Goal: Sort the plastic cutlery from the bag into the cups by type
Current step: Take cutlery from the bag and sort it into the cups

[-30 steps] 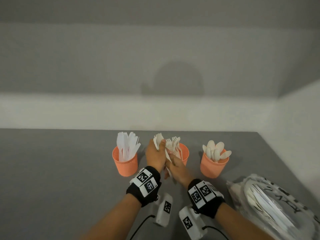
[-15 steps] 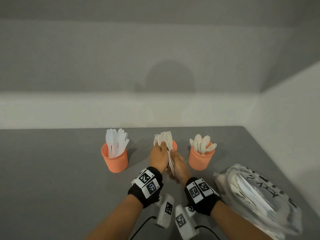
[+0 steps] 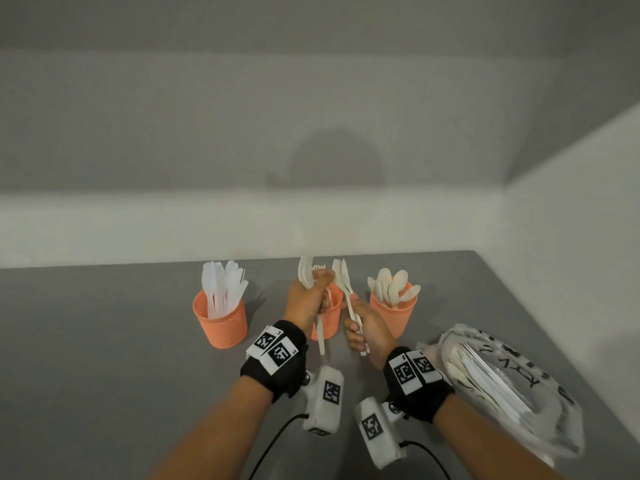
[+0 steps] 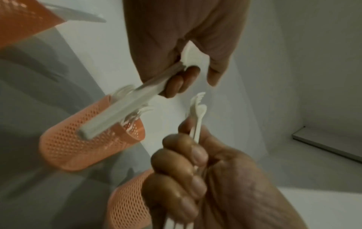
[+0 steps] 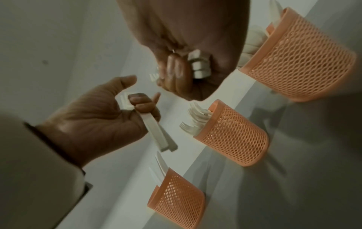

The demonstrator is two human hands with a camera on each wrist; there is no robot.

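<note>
Three orange mesh cups stand in a row: the knife cup [image 3: 221,320] on the left, the fork cup [image 3: 329,323] in the middle and the spoon cup [image 3: 394,315] on the right. My left hand [image 3: 311,292] grips a white cutlery bundle [image 3: 306,273], heads up, in front of the fork cup. The bundle's handles [image 4: 117,114] hang below the fist. Just to its right, my right hand [image 3: 358,325] grips a few forks [image 3: 343,282] by their handles, tines up. The handle ends [image 5: 199,68] stick out of that fist. The fork cup is partly hidden behind both hands.
A crumpled clear plastic bag [image 3: 512,393] with more white cutlery lies on the grey table [image 3: 86,341] at the right, close to the right forearm. White walls close off the table's back and right edges.
Both hands were joined on one bundle at the fork cup. Now they are apart: the right hand has drawn a few forks off to the right, and the left keeps the rest.
</note>
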